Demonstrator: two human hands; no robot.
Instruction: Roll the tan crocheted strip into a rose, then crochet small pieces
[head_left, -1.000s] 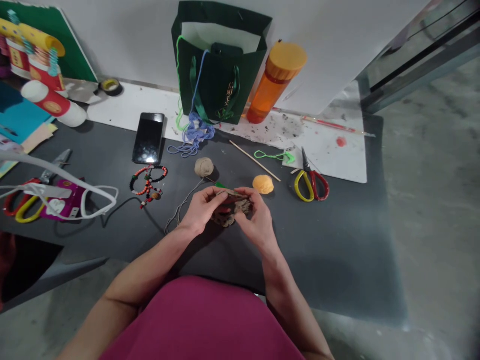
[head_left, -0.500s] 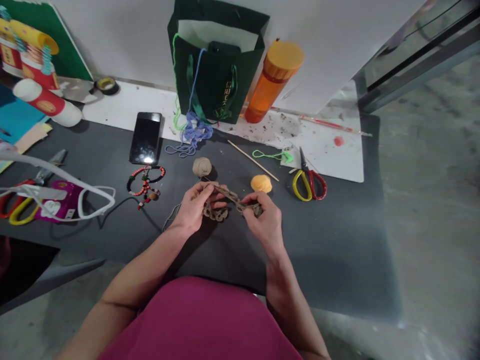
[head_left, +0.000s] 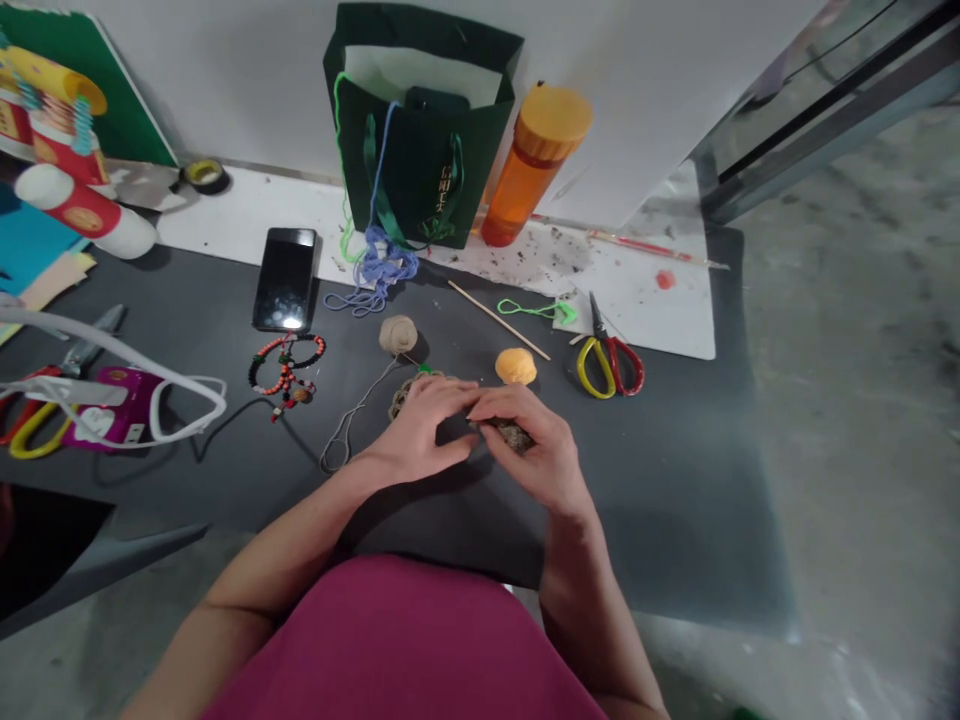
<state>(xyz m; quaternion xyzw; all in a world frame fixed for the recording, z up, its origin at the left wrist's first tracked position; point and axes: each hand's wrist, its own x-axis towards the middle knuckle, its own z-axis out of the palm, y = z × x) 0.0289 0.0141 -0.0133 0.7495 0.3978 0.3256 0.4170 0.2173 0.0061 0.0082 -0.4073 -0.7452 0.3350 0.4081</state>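
Note:
A brown crocheted strip [head_left: 514, 434] is bunched inside my right hand [head_left: 541, 445], the thumb and fingers closed around it. Another part of the brown lacework shows on the table behind my left hand [head_left: 420, 432]. That left hand lies low over it, fingers stretched toward the right fingertips and thumb held apart. Its fingers hide the middle of the strip. Just beyond is a ball of brown yarn [head_left: 397, 335], with a loose grey-brown strand [head_left: 346, 428] trailing beside my left wrist. A small green bit [head_left: 425, 369] shows at the lacework's far edge. A yellow-orange ball [head_left: 515, 366] sits beyond my right hand.
Red-and-yellow scissors [head_left: 609, 365], a thin wooden stick [head_left: 499, 320] and a green cord loop [head_left: 534, 308] lie to the right. Farther back stand a dark green paper bag [head_left: 420, 150] and an orange bottle [head_left: 529, 180]. A phone [head_left: 286, 280] and beaded bracelets [head_left: 285, 370] lie left.
My left hand has let go of the strip's raised end and flattened over the table, thumb apart. The strip has come down and is gathered in my right hand. The view has shifted slightly.

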